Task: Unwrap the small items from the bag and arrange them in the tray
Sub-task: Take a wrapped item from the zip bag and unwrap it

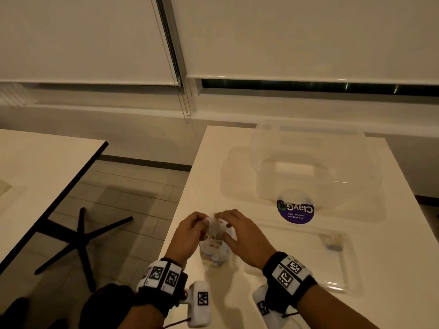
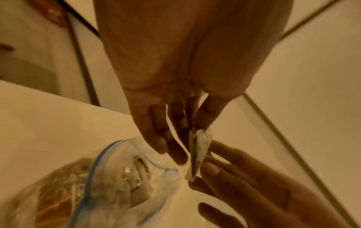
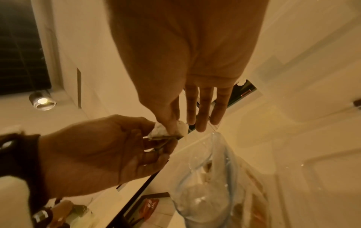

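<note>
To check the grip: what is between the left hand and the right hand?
A small wrapped item, pinched by left hand and right hand, above the bag; clearest in wrist views.

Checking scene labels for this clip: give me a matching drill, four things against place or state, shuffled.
Things:
1. wrapped item
2. zip bag
3. tray
4. round sticker

Places or states:
A. purple, on the table under the clear container
B. pinched between left hand and right hand
C. flat and clear, to the right of the hands
D. open-mouthed, on the table below the hands, with more wrapped pieces inside

Pairs: 1-B, 2-D, 3-C, 4-A
</note>
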The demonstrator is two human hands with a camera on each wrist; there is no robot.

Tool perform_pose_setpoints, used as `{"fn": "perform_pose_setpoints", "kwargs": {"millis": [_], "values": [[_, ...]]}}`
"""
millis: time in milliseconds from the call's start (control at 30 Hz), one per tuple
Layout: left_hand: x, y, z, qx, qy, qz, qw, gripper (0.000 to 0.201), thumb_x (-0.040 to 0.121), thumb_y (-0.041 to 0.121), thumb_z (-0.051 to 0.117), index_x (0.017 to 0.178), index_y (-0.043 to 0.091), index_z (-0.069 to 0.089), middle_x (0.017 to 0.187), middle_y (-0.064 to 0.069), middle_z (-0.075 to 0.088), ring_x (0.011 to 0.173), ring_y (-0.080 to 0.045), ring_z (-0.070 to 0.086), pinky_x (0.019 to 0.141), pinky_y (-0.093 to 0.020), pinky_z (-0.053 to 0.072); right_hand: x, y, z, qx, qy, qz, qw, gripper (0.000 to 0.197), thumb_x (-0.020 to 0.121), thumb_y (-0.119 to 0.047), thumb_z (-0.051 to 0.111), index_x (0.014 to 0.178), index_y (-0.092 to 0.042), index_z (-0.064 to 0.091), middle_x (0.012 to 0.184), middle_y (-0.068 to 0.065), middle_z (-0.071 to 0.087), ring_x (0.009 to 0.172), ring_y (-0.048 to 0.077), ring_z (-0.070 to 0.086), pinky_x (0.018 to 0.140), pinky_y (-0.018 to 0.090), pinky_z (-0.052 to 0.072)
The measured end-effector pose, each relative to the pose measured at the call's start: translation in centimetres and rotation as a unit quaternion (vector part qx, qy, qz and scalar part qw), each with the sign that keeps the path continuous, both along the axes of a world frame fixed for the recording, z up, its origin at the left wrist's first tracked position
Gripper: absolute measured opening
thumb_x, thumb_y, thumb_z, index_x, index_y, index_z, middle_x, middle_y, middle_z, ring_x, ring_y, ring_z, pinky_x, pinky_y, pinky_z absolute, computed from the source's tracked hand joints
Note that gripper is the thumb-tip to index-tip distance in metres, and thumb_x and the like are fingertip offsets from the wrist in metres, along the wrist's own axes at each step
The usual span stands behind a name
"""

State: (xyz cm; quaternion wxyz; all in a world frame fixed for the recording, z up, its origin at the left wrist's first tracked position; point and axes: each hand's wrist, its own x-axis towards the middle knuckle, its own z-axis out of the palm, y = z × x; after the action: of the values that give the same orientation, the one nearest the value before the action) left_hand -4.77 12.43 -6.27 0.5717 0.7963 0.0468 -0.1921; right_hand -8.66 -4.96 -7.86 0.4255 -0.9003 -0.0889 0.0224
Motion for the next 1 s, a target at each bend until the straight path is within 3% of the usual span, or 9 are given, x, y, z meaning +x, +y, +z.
{"fn": "perform_pose_setpoints", "kwargs": {"millis": [100, 233, 333, 500, 700, 833, 1000], "values": [[-0.8, 0.4, 1.8, -0.126, 0.061, 0.022, 0.990, 0.017, 0.102, 0.010, 0.048, 0.096, 0.007, 0.064, 0.091, -0.008, 0.070, 0.082, -0.024, 0.070, 0.083, -0.041, 0.056, 0.3, 0.6, 1.2, 0.083, 0.024, -0.011, 0.996, 0.036, 0.093, -0.023, 0.063, 0.129, -0.024, 0.060, 0.122, -0.009, 0.062, 0.104, 0.006, 0.059, 0.091, 0.022, 0.049], [-2.0, 0.9, 2.7, -0.175, 0.048, 0.022, 0.983, 0.025, 0.103, 0.023, 0.051, 0.106, 0.004, 0.067, 0.103, -0.014, 0.073, 0.092, -0.028, 0.071, 0.085, -0.042, 0.057, -0.3, 0.9, 2.5, 0.183, 0.045, -0.055, 0.981, 0.024, 0.086, -0.014, 0.071, 0.108, -0.023, 0.068, 0.100, -0.010, 0.070, 0.080, 0.008, 0.066, 0.077, 0.024, 0.056], [-2.9, 0.5, 2.9, -0.190, 0.004, 0.010, 0.982, 0.019, 0.097, 0.017, 0.062, 0.107, 0.003, 0.067, 0.102, -0.015, 0.074, 0.093, -0.029, 0.072, 0.081, -0.036, 0.057, -1.1, 0.3, 3.3, 0.249, 0.066, -0.075, 0.963, 0.023, 0.082, -0.017, 0.078, 0.102, -0.018, 0.067, 0.094, -0.004, 0.070, 0.071, 0.012, 0.068, 0.070, 0.025, 0.056], [-3.8, -1.1, 3.3, -0.249, 0.012, 0.015, 0.968, 0.015, 0.096, 0.003, 0.059, 0.109, -0.003, 0.058, 0.100, -0.020, 0.072, 0.092, -0.036, 0.072, 0.082, -0.042, 0.060, -2.5, -1.9, 4.2, 0.341, 0.064, -0.127, 0.929, 0.012, 0.086, -0.010, 0.074, 0.097, -0.009, 0.070, 0.092, 0.007, 0.072, 0.078, 0.017, 0.067, 0.074, 0.027, 0.057], [-5.0, -4.1, 4.0, -0.216, 0.003, -0.042, 0.976, 0.015, 0.095, 0.005, 0.062, 0.109, 0.002, 0.064, 0.105, -0.018, 0.073, 0.099, -0.038, 0.071, 0.091, -0.047, 0.059, -4.0, -4.1, 5.4, 0.299, 0.005, -0.170, 0.939, 0.012, 0.088, -0.010, 0.070, 0.092, -0.020, 0.074, 0.088, -0.007, 0.075, 0.083, 0.005, 0.069, 0.076, 0.020, 0.055], [-5.8, -6.0, 3.9, -0.194, -0.026, -0.069, 0.978, 0.017, 0.097, 0.017, 0.061, 0.107, 0.007, 0.070, 0.106, -0.011, 0.074, 0.105, -0.032, 0.069, 0.095, -0.043, 0.057, -5.6, -5.7, 6.4, 0.246, -0.028, -0.158, 0.956, 0.023, 0.093, -0.012, 0.065, 0.103, -0.032, 0.073, 0.099, -0.013, 0.075, 0.096, 0.004, 0.068, 0.086, 0.019, 0.054], [-6.3, -8.0, 4.5, -0.200, -0.067, -0.072, 0.975, 0.014, 0.095, 0.013, 0.061, 0.105, 0.008, 0.071, 0.102, -0.010, 0.074, 0.102, -0.032, 0.068, 0.090, -0.043, 0.056, -6.5, -7.4, 7.1, 0.292, -0.042, -0.200, 0.934, 0.016, 0.090, -0.009, 0.069, 0.101, -0.019, 0.074, 0.094, -0.002, 0.075, 0.089, 0.015, 0.071, 0.076, 0.027, 0.057]]}}
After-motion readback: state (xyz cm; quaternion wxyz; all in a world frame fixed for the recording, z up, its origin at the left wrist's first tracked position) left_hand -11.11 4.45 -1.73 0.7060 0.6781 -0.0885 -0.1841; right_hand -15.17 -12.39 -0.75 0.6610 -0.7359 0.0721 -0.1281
